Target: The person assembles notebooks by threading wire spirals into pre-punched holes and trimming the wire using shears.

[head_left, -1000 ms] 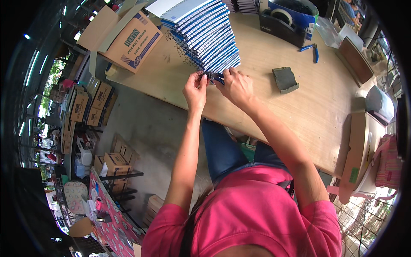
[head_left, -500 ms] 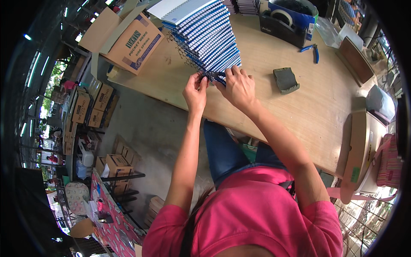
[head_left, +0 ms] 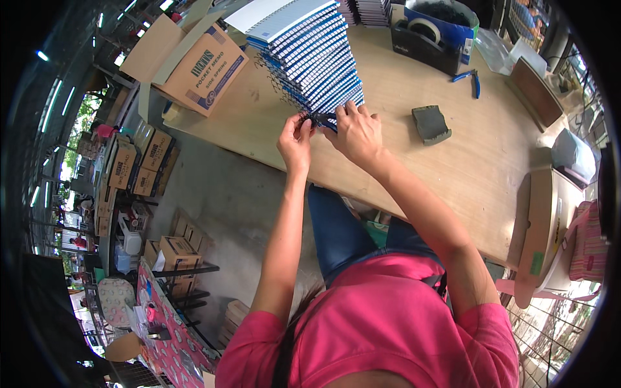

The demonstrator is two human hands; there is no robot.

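A tall, fanned stack of spiral notebooks (head_left: 317, 58), blue and white, leans at the near edge of the table. Dark wire coils (head_left: 277, 83) stick out along its left side. At the stack's lower end, my left hand (head_left: 295, 145) is closed, thumb and fingertips pinching the end of a dark wire coil. My right hand (head_left: 359, 134) is wrapped round a pair of pliers (head_left: 326, 120) with a dark head and blue handles. The pliers' head points left and meets the coil at my left fingertips; my fingers partly cover the handles.
On the wooden table (head_left: 388, 171) lie a dark grey block (head_left: 431, 125) and blue-handled pliers (head_left: 475, 83). A tape dispenser (head_left: 424, 48) stands by a blue box of dark coils. An open carton (head_left: 202, 71) is at the left, and a cardboard box (head_left: 540, 226) at the right edge.
Both hands stay at the lower end of the stack with only slight shifts. The pliers' head has tilted a little at the coil. The whole view has moved slightly.
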